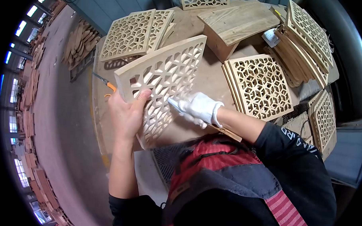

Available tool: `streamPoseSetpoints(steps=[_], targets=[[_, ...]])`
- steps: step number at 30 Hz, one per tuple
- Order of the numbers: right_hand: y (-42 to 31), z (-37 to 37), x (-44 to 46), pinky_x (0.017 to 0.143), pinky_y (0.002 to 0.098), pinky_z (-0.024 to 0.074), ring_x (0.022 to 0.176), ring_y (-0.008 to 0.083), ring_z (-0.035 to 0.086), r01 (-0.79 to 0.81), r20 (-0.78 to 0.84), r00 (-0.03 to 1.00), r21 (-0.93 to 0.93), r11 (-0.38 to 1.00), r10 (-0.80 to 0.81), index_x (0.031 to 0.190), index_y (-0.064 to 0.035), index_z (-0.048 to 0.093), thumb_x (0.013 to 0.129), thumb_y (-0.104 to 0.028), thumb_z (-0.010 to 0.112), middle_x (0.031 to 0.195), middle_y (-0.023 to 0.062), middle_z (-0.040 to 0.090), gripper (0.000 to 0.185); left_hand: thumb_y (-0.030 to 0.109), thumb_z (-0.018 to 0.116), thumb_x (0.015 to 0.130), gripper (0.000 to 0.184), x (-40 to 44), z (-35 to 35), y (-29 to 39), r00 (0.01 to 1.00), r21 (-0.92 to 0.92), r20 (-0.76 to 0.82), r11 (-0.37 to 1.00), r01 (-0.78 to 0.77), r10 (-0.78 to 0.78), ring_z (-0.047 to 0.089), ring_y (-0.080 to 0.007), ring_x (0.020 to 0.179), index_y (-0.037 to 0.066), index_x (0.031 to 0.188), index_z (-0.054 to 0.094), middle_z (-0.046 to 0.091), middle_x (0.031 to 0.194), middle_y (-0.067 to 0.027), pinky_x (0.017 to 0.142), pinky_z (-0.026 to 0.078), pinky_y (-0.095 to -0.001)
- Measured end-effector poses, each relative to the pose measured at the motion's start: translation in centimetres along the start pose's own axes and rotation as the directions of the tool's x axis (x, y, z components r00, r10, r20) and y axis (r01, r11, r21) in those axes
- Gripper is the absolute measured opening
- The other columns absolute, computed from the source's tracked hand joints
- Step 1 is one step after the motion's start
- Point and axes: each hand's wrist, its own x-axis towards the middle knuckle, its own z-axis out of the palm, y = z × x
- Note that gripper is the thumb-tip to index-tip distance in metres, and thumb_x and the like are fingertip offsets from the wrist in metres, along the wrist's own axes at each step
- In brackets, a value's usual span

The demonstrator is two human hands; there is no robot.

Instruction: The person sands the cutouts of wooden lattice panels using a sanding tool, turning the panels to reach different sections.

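My left hand (127, 113), bare, is closed round the left edge of a pale wooden lattice panel (122, 75), with the thumb on its face. The panel stands tilted above the table, pierced by rows of angular openings. My right hand (196, 108), in a white glove, is closed on a slim pale blue-grey tool (173, 103) whose tip meets the panel's openings. Its exact kind is hard to make out, as the fingers cover most of it. A brown wooden strip (229, 134) shows below my right wrist. Just behind my left hand lies an orange-handled tool (108, 84).
Lattice panels (128, 33) lie at the back left, and another stack (262, 86) sits right of my hands. More panels (311, 32) lean at the far right. A wooden box-like stand (239, 21) occupies the table's back. Wood pieces (82, 40) are piled beyond the left edge.
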Motion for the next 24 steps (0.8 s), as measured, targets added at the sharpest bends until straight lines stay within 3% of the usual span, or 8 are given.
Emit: streamPoseSetpoints(steps=[5, 8, 10, 13, 17, 18, 21, 24], targets=[[-0.3, 0.6, 1.9, 0.034, 0.0284, 0.0396, 0.040, 0.0131, 0.047, 0.086, -0.028, 0.996, 0.037, 0.996, -0.085, 0.068, -0.0055, 0.057, 0.090, -0.030, 0.050, 0.055, 0.0041, 0.053, 0.034, 0.007, 0.074, 0.075, 0.025, -0.2, 0.6, 0.8, 0.999, 0.053, 0.044, 0.998, 0.012, -0.015, 0.066, -0.0172, 0.075, -0.005, 0.095, 0.066, 0.071, 0.084, -0.0143, 0.071, 0.051, -0.0312], [-0.9, -0.1, 0.0, 0.034, 0.0286, 0.0397, 0.040, 0.0131, 0.047, 0.068, -0.010, 0.998, -0.036, 0.997, -0.069, 0.068, -0.0055, 0.058, 0.088, -0.026, 0.051, 0.054, 0.0039, 0.053, 0.030, 0.005, 0.068, 0.081, 0.020, 0.0, 0.9, 0.8, 0.995, 0.050, 0.062, 0.995, -0.081, 0.078, 0.063, -0.0132, 0.072, -0.006, 0.097, 0.065, 0.069, 0.082, -0.0091, 0.066, 0.051, -0.0276], [-0.5, -0.6, -0.9, 0.034, 0.0289, 0.0400, 0.040, 0.0132, 0.047, 0.021, 0.021, 1.000, -0.030, 0.999, -0.020, 0.068, -0.0051, 0.058, 0.087, -0.025, 0.051, 0.053, 0.0039, 0.052, 0.028, 0.006, 0.072, 0.078, 0.023, 0.3, 0.8, 0.8, 0.999, 0.027, 0.044, 1.000, -0.013, 0.012, 0.065, -0.0160, 0.074, -0.006, 0.096, 0.065, 0.070, 0.084, -0.0123, 0.069, 0.051, -0.0297], [0.5, -0.2, 2.1, 0.035, 0.0297, 0.0418, 0.037, 0.0141, 0.049, 0.219, 0.008, 0.976, -0.091, 0.972, -0.219, 0.072, -0.0041, 0.062, 0.092, -0.030, 0.046, 0.048, 0.0050, 0.051, 0.036, 0.007, 0.073, 0.076, 0.025, 0.0, 1.5, 1.3, 0.998, -0.023, 0.054, 0.999, 0.043, -0.042, 0.065, -0.0169, 0.075, -0.006, 0.096, 0.065, 0.070, 0.085, -0.0136, 0.070, 0.051, -0.0305], [-0.4, -0.5, 0.7, 0.037, 0.0316, 0.0452, 0.039, 0.0171, 0.054, 0.139, 0.016, 0.990, -0.186, 0.973, -0.138, 0.073, 0.0004, 0.061, 0.093, -0.030, 0.042, 0.052, 0.0078, 0.055, 0.041, 0.005, 0.073, 0.077, 0.023, 0.1, 1.4, 1.4, 0.998, 0.040, 0.058, 0.999, -0.034, 0.031, 0.065, -0.0170, 0.076, -0.006, 0.095, 0.065, 0.070, 0.085, -0.0139, 0.072, 0.051, -0.0309], [0.1, -0.7, 0.0, 0.038, 0.0323, 0.0467, 0.040, 0.0185, 0.056, 0.060, 0.009, 0.998, -0.106, 0.993, -0.059, 0.073, 0.0019, 0.061, 0.093, -0.030, 0.041, 0.053, 0.0090, 0.056, 0.043, 0.005, 0.073, 0.077, 0.023, 0.2, 1.2, 1.4, 0.999, 0.033, 0.042, 0.999, -0.023, 0.021, 0.065, -0.0171, 0.076, -0.006, 0.095, 0.065, 0.070, 0.085, -0.0139, 0.072, 0.051, -0.0309], [1.4, -0.2, 0.9, 0.037, 0.0327, 0.0457, 0.039, 0.0189, 0.055, 0.178, -0.005, 0.983, -0.148, 0.973, -0.181, 0.070, 0.0010, 0.061, 0.093, -0.030, 0.042, 0.052, 0.0094, 0.056, 0.043, 0.005, 0.072, 0.077, 0.022, -0.1, 1.0, 0.9, 1.000, 0.024, 0.024, 1.000, 0.016, -0.016, 0.065, -0.0167, 0.075, -0.007, 0.095, 0.065, 0.070, 0.085, -0.0136, 0.072, 0.051, -0.0301], [0.9, -0.1, 1.1, 0.037, 0.0323, 0.0451, 0.039, 0.0188, 0.053, 0.017, 0.000, 1.000, -0.167, 0.986, -0.017, 0.068, 0.0015, 0.060, 0.093, -0.036, 0.045, 0.052, 0.0088, 0.056, 0.047, 0.004, 0.071, 0.078, 0.022, -0.2, 1.3, 1.8, 0.999, -0.021, 0.028, 0.999, 0.031, -0.030, 0.065, -0.0163, 0.077, -0.007, 0.096, 0.066, 0.071, 0.087, -0.0130, 0.072, 0.051, -0.0296]])
